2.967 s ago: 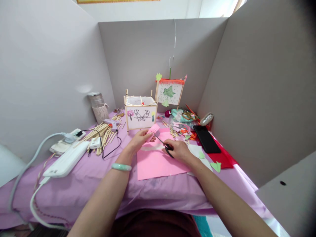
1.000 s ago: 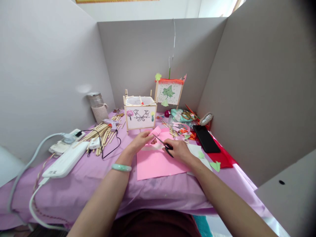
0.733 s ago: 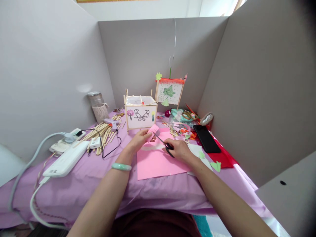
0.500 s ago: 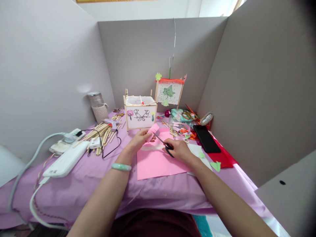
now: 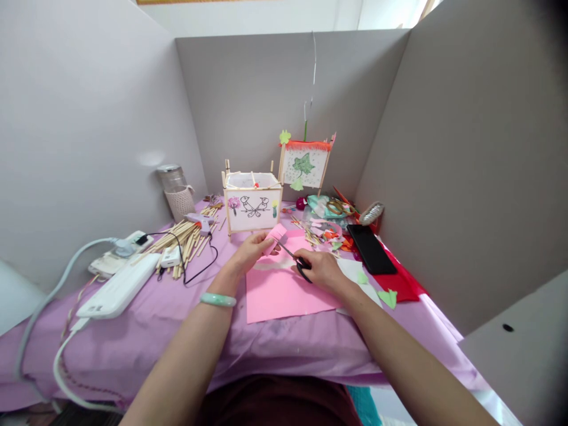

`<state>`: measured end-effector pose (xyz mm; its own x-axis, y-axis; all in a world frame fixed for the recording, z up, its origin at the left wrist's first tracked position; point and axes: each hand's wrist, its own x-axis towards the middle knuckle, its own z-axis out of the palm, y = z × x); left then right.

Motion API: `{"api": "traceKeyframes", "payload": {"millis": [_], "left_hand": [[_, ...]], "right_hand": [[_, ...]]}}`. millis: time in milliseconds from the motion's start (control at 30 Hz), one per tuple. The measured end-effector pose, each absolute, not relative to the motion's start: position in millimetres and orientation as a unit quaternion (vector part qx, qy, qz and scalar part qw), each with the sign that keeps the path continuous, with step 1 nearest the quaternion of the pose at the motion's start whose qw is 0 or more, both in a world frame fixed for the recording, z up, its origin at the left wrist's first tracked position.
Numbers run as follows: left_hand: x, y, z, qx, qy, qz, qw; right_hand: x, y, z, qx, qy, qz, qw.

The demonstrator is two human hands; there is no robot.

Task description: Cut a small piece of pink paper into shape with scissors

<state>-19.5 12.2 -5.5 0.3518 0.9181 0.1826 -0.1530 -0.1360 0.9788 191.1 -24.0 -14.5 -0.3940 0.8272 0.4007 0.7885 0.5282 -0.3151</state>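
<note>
My left hand [image 5: 254, 249] pinches a small strip of pink paper [image 5: 276, 234], whose upper edge looks cut into a fringe. In my right hand [image 5: 320, 269] is a pair of black-handled scissors [image 5: 303, 266], fingers wrapped round the handles. The blades point up and left and meet the paper strip. Beneath both hands a large pink sheet [image 5: 284, 299] lies flat on the purple tablecloth. Behind them stands a stick-framed white paper lantern [image 5: 254, 212] drawn with two birds. Farther back hangs or stands another lantern [image 5: 304, 165] with a green leaf and red fringe.
Wooden sticks [image 5: 190, 245], a glue gun [image 5: 202, 222] and a white power bank [image 5: 118, 287] with cables lie left, near a glass jar [image 5: 174, 192]. To the right are a black phone [image 5: 371, 249], paper scraps [image 5: 332, 238], red paper [image 5: 402, 284] and green cutouts [image 5: 387, 298]. Grey panels enclose the table.
The scissor blades look closer together at the pink strip, and its fringe shows slightly more. Both hands have hardly moved.
</note>
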Motion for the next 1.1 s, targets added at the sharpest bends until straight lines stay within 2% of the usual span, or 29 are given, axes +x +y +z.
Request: {"api": "traceKeyframes", "payload": {"millis": [1100], "left_hand": [[-23.9, 9.5, -3.3, 0.615, 0.359, 0.432, 0.553]], "right_hand": [[189.2, -25.3, -16.4, -0.488, -0.834, 0.021, 0.258]]}}
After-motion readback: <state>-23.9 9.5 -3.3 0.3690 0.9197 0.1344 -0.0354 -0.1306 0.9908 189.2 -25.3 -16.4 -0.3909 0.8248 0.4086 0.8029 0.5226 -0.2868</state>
